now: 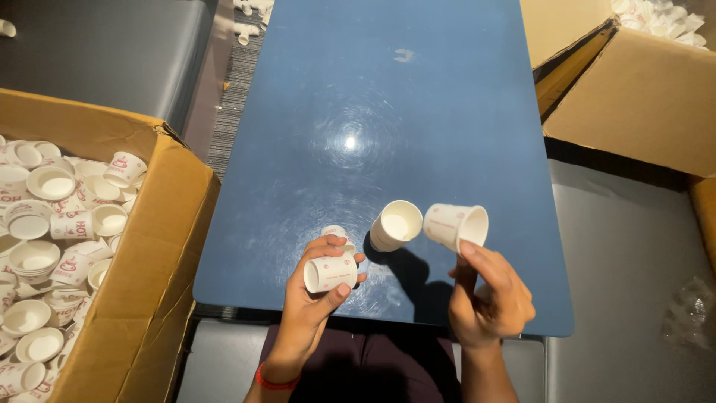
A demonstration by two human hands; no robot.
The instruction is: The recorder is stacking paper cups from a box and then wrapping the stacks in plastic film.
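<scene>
My left hand (309, 306) grips a small white paper cup with red print (330, 272) on its side, mouth pointing left. A second cup of the same kind (337, 232) peeks out behind its fingers. My right hand (488, 298) pinches another such cup (455, 225) by the rim, tilted with its mouth to the right. Between the hands, a further white cup (395, 224) sits tilted over the blue table (373, 89), mouth toward me. I cannot tell whether it rests on the table or touches a hand.
An open cardboard box (160, 246) at my left holds several loose cups (52, 224) of the same kind. Another cardboard box (641, 97) stands at the far right, with more cups (660, 15) behind it. Crumpled clear plastic (686, 310) lies on the grey seat at right.
</scene>
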